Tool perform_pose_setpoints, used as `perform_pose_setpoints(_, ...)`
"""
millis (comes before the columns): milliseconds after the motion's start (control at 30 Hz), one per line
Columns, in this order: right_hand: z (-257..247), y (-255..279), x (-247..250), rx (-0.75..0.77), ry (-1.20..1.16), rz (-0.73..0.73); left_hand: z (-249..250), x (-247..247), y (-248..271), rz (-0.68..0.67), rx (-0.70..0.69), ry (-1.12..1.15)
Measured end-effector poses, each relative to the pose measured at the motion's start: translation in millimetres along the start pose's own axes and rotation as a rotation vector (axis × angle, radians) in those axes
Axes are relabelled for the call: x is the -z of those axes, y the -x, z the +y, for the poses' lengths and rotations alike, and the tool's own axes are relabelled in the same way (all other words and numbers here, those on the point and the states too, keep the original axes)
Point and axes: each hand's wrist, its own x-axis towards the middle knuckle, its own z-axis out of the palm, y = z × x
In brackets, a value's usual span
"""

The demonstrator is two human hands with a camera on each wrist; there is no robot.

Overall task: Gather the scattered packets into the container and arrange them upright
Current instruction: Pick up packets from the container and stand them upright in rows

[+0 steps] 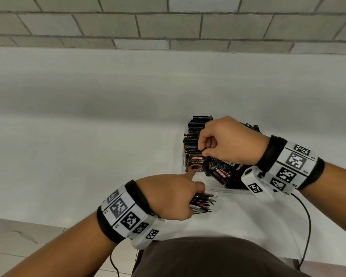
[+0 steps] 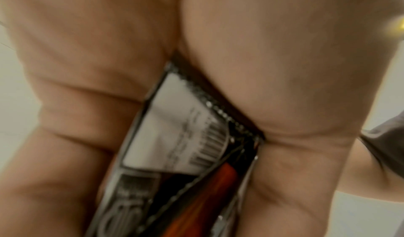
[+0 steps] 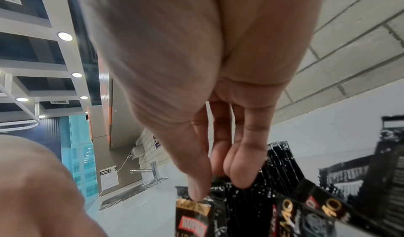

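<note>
A clear container (image 1: 222,190) stands on the white counter (image 1: 88,156), holding a row of upright black Kopiko packets (image 1: 194,134). My right hand (image 1: 205,152) hovers over it and pinches the top edge of one packet (image 3: 220,197) between thumb and fingertips (image 3: 242,180). Several packets (image 1: 221,172) lean tilted in the container's near right part. My left hand (image 1: 198,193) grips a small bundle of packets (image 1: 203,203) just in front of the container, its index finger stretched out to the container's front left corner. In the left wrist view the bundle (image 2: 174,137) is clamped between curled fingers (image 2: 76,102) and palm.
A brick wall (image 1: 168,27) rises behind the deep counter. The counter's near edge runs by my body, and a black cable (image 1: 308,226) hangs over it on the right. A sink with a tap (image 3: 153,171) lies further along the counter to the left.
</note>
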Motion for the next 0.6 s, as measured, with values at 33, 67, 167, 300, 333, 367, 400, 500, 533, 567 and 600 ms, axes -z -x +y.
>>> perform_pose_setpoints(33,0.0,-0.2,-0.2,0.002,-0.002,0.001,-1.1,0.7,1.3,0.019,-0.013,0.013)
perform_pose_setpoints(67,-0.2,-0.2,-0.1,0.005,-0.005,0.002,-1.9,2.5,3.2,0.035,-0.027,0.025)
perform_pose_setpoints(167,-0.4,-0.9,0.3,0.003,-0.011,0.001,-5.5,7.1,9.4,0.063,-0.065,0.042)
perform_pose_setpoints(300,0.0,-1.5,1.2,-0.001,-0.003,0.002,-8.1,8.6,10.5,0.068,-0.078,0.039)
perform_pose_setpoints(333,0.3,-1.3,1.4,-0.002,-0.006,0.006,-8.6,8.3,9.9,0.068,-0.086,0.041)
perform_pose_setpoints(367,0.8,-1.0,1.7,-0.004,-0.015,0.008,-10.2,7.6,9.4,0.075,-0.099,0.047)
perform_pose_setpoints(400,0.6,0.0,2.5,-0.008,-0.028,0.011,-11.7,9.0,10.6,0.092,-0.117,0.068)
perform_pose_setpoints(500,-0.9,4.5,8.7,0.005,-0.076,0.038,-20.3,18.5,21.1,0.205,-0.189,0.349)
perform_pose_setpoints(533,-1.8,6.6,12.4,0.011,-0.096,0.056,-24.1,23.2,25.3,0.269,-0.191,0.523)
perform_pose_setpoints(567,-2.7,8.4,16.4,0.014,-0.120,0.077,-28.7,27.0,28.0,0.351,-0.184,0.683)
perform_pose_setpoints(600,-3.6,10.1,20.5,0.017,-0.150,0.102,-33.2,30.8,30.2,0.446,-0.173,0.802)
